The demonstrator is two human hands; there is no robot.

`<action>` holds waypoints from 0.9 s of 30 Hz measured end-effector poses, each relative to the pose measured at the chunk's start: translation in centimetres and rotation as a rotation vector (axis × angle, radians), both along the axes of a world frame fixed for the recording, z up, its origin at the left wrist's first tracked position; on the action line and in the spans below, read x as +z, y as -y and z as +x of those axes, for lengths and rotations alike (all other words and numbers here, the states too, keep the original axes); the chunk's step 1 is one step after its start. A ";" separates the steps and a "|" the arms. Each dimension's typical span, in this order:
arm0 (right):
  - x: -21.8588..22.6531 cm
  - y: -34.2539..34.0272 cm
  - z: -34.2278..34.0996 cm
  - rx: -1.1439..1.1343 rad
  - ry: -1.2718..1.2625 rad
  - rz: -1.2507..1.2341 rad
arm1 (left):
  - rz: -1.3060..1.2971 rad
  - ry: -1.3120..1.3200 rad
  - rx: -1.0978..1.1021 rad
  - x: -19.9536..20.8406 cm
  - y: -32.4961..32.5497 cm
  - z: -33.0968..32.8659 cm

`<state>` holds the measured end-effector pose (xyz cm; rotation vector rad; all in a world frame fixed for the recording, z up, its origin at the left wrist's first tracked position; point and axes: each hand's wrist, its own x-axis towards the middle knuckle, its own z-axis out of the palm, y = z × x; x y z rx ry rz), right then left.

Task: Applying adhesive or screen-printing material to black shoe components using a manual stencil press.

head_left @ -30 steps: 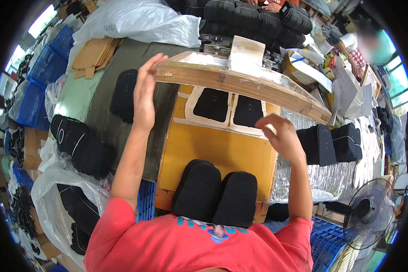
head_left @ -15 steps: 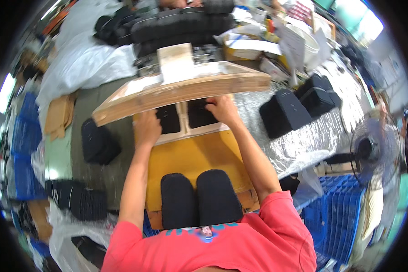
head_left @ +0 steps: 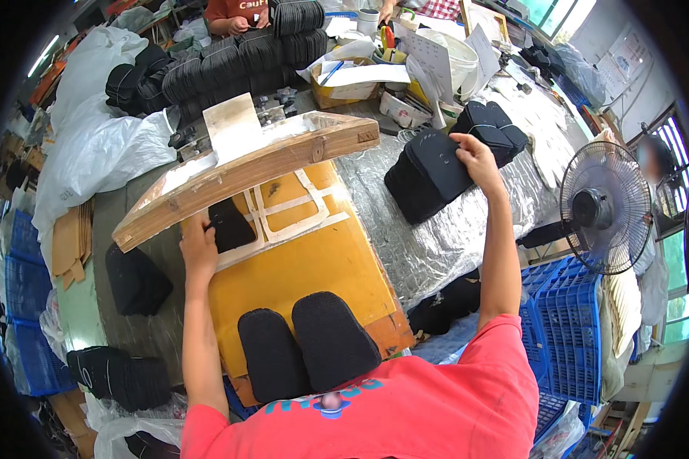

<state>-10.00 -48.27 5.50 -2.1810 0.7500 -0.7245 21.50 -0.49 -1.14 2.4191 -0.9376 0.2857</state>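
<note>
A yellow board (head_left: 306,268) lies before me, with a white outlined template (head_left: 283,235) having two rounded slots. A black fabric pad (head_left: 231,226) lies at the left slot, and the fingers of my left hand (head_left: 197,252) are closed on its edge. Yellow board shows through the right slot. My right hand (head_left: 478,162) pinches a black fabric pad at the top of the right-hand stack (head_left: 421,180). Above the template, a tilted wooden frame (head_left: 260,168) covers part of it. Two black pads (head_left: 335,336) rest at the board's near end.
More black stacks stand at the left (head_left: 136,281) and far right (head_left: 494,130). Bundled black pads (head_left: 237,69) line the back, where another person's hand (head_left: 241,24) shows. A fan (head_left: 605,206) and blue crates (head_left: 563,329) are to my right.
My right hand has moved from the right slot to the right-hand stack, and that slot's black pad is gone from it. My left hand stays at the left pad. The view has shifted.
</note>
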 end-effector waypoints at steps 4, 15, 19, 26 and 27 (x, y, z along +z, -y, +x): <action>-0.5 -1.0 1.1 -0.122 -0.262 -0.351 | -0.469 -0.398 0.000 2.9 -4.5 -2.6; 1.5 -5.7 3.1 -0.100 -0.594 -0.360 | -0.935 -0.130 0.343 9.1 -20.3 -6.3; 3.8 -7.6 4.9 0.021 -0.593 -0.288 | -0.829 0.092 0.542 8.8 -22.5 -6.3; 0.7 -3.6 2.4 -0.073 -0.692 -0.327 | -1.096 -0.059 0.529 7.9 -23.9 -2.9; 0.8 -4.0 2.6 -0.082 -0.701 -0.320 | -1.085 -0.126 0.498 8.4 -23.7 -2.5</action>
